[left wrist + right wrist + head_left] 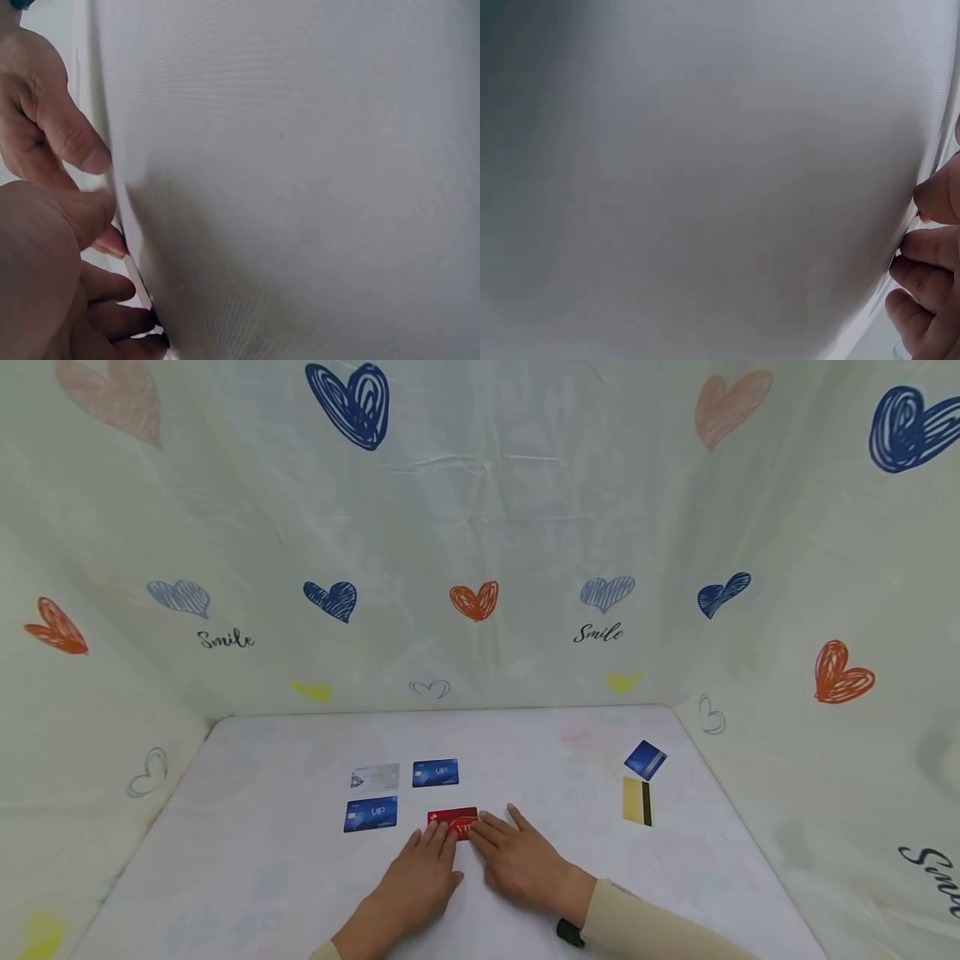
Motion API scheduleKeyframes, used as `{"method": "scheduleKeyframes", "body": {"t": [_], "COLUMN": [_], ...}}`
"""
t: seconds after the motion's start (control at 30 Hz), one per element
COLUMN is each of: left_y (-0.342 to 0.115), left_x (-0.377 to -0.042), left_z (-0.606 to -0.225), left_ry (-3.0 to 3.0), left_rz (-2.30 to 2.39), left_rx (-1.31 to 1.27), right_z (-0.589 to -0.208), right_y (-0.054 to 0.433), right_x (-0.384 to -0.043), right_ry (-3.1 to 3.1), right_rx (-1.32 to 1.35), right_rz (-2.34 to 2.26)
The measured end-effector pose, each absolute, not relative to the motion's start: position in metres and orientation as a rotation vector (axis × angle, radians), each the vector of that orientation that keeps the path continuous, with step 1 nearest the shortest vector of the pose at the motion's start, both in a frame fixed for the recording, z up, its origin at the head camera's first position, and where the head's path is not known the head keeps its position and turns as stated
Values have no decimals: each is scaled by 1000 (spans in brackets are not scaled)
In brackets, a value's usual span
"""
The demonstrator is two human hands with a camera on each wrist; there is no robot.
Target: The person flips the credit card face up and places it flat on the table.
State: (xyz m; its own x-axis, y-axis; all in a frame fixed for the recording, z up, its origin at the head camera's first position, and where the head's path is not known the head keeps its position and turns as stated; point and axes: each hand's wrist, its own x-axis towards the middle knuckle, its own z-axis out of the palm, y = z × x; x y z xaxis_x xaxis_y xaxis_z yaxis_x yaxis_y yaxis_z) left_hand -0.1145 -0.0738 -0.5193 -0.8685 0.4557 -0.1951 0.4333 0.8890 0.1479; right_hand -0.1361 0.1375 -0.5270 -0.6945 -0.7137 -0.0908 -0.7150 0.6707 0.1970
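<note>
A red card (452,815) lies flat on the white table in the head view. My left hand (420,881) rests its outstretched fingertips on the card's lower left part. From the other side my right hand (521,864) touches the card's right edge with straight fingers. Left of it lies a blue VIP card (371,814), with a silver-white card (375,777) behind that and a second blue VIP card (435,772) behind the red one. Both hands also show in the left wrist view, the left hand (45,262) low over the cloth. The right wrist view shows the right hand's fingertips (926,281).
On the table's right side lie a dark blue card (646,760) with a stripe and a yellow card (637,802) with a black stripe. The white tabletop (247,860) meets a cloth backdrop (480,510) printed with hearts at the back and sides.
</note>
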Motion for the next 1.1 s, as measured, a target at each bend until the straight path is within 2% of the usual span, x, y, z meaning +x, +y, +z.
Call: {"method": "scheduleKeyframes", "body": {"t": [0.27, 1.1], "left_y": [-77, -95], "left_x": [-119, -136], "left_z": [-520, -517], "left_ry": [2822, 2833], "left_rz": [226, 270], "left_rx": [593, 622], "right_z": [-527, -527], "right_y": [127, 106], "right_x": [-141, -162], "right_ry": [2866, 2899], "right_rx": [-1179, -1104], "right_rz": [304, 294]}}
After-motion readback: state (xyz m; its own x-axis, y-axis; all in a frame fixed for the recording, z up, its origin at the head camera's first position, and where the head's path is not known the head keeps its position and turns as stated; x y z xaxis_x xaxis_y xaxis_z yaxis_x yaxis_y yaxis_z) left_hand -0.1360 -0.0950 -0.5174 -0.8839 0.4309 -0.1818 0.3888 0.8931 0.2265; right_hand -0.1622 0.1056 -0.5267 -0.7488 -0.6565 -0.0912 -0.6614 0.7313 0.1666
